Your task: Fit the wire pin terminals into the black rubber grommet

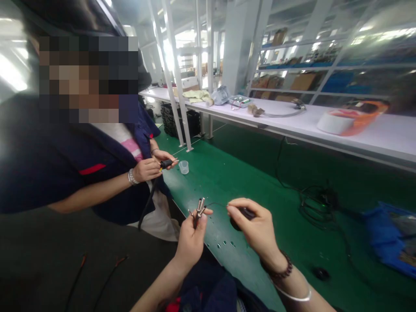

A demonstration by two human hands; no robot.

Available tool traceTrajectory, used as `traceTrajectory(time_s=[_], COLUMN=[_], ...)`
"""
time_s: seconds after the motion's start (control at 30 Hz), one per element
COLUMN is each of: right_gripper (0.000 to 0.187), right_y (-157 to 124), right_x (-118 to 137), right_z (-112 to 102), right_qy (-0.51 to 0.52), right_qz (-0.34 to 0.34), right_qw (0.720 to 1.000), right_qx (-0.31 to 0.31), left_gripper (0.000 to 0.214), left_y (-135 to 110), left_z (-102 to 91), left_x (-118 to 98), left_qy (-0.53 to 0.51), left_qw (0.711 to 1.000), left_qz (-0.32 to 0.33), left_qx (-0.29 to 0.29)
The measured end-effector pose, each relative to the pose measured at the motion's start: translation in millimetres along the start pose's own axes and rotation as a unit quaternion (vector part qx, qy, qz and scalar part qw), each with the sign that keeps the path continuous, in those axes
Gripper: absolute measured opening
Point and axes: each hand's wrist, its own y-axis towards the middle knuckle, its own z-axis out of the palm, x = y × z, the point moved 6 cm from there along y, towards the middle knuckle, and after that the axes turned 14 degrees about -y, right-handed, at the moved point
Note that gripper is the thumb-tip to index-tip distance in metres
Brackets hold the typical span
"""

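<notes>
Over the green matted workbench, the left hand pinches upright grey metal plugs; right hand grips a thin black wire.

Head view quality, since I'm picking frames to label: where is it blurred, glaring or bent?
Head view: wide-lens bending curves the white bench; window glare washes out the upper left; shelves at right smear; the left hand, its metal-tipped plugs and the right hand are fairly sharp; the co-worker's face is pixelated.

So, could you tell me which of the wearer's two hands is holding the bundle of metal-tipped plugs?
The left hand holds the metal-tipped plugs, pinched upright. The right hand instead grips a small dark piece, joined by a thin wire.
</notes>
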Motion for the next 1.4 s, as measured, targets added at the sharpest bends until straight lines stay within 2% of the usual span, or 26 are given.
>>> traceTrajectory(time_s=[0.03, 0.13, 0.2, 0.27, 0.5, 0.6, 0.67, 0.8, 1.0, 1.2, 1.3, 1.4], right_gripper=[0.004, 0.012, 0.017, 0.019, 0.014, 0.012, 0.012, 0.020, 0.026, 0.031, 0.032, 0.031], right_y=[-7.1, -25.5, -31.4, -32.5, -29.1, -27.6, -22.0, -3.5, 4.6, 4.9, 3.0, -1.1], right_x=[8.2, 25.7, 31.3, 33.4, 24.5, 21.5, 18.6, 16.5, 11.4, 8.3, 8.2, 10.4], right_z=[2.0, 14.6, 23.3, 29.8, 35.8, 36.3, 28.7, 9.1, 27.8, 27.8, 24.6, 21.0], right_qy=[-0.022, -0.036, -0.044, -0.052, -0.048, -0.060, -0.061, -0.078, -0.015, 0.022, 0.020, 0.007], right_qz=[-0.065, -0.208, -0.255, -0.272, -0.204, -0.186, -0.154, -0.113, -0.103, -0.086, -0.073, -0.055], right_qw=[0.997, 0.976, 0.965, 0.960, 0.978, 0.974, 0.975, 0.984, 0.974, 0.979, 0.983, 0.985], right_qx=[-0.025, -0.055, -0.049, -0.031, 0.014, 0.113, 0.150, 0.115, 0.202, 0.186, 0.166, 0.161], left_gripper=[0.053, 0.062, 0.066, 0.069, 0.062, 0.056, 0.055, 0.055, 0.053, 0.051, 0.052, 0.051], left_y=[0.8, 2.7, 2.8, 1.8, 0.0, 5.9, 9.1, 9.0, 0.8, -5.9, -7.7, -7.0], left_z=[-0.8, 3.8, 8.5, 11.4, 18.3, 15.7, 15.1, 22.7, 36.3, 39.5, 39.8, 37.2], left_x=[2.2, 4.0, 3.6, 2.4, -2.2, -7.7, -9.1, -4.9, 0.2, -0.4, -0.9, -8.8], left_qy=[-0.028, -0.095, -0.131, -0.164, -0.243, -0.266, -0.262, -0.241, -0.242, -0.244, -0.193, -0.116], left_qw=[0.999, 0.995, 0.990, 0.984, 0.966, 0.960, 0.960, 0.963, 0.951, 0.933, 0.948, 0.974], left_qz=[-0.013, -0.039, -0.057, -0.065, -0.090, -0.083, -0.089, -0.122, -0.144, -0.144, -0.113, -0.041], left_qx=[-0.012, -0.010, 0.001, 0.006, 0.015, -0.024, -0.032, 0.021, 0.128, 0.223, 0.228, 0.190])
